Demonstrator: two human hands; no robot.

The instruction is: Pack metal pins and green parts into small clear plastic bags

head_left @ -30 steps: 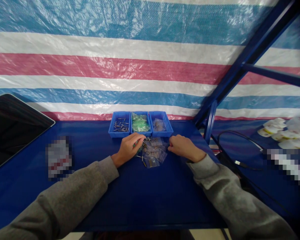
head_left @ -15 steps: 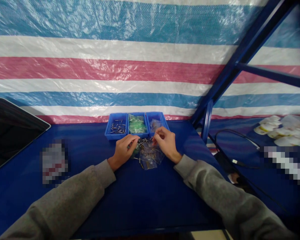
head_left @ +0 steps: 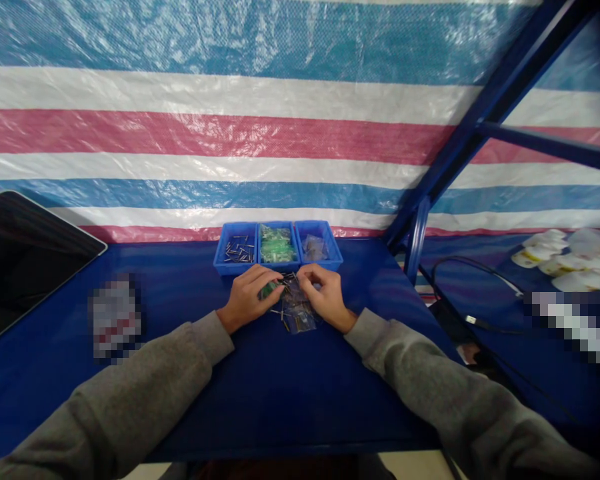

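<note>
Over a small pile of parts, my left hand (head_left: 250, 297) curls with thumb and fingertips nearly meeting. Green material (head_left: 267, 289) shows through the gap between its thumb and fingers; whatever is at the tips is too small to name. Facing it, my right hand (head_left: 326, 295) has thumb and forefinger pinched together at the pile's right side, with anything between them hidden. Clear plastic bags (head_left: 300, 319) and thin metal pins (head_left: 286, 323) lie under and between both hands. Just behind the hands stand three blue bins: metal pins (head_left: 240, 249) in the left, green packets (head_left: 277, 245) in the middle, clear bags (head_left: 315, 248) in the right.
A dark screen (head_left: 25, 247) stands at the far left, near a blurred-out item (head_left: 115, 319) on the blue table (head_left: 280, 400). At right are a blue metal frame (head_left: 415, 240), a black USB cable (head_left: 485, 325) and white rolls (head_left: 540, 248). Striped sheeting (head_left: 230, 133) hangs behind.
My right hand has moved left and away from the right bin, closer to my left hand. The left hand has stayed by the pile. The whole view has shifted slightly.
</note>
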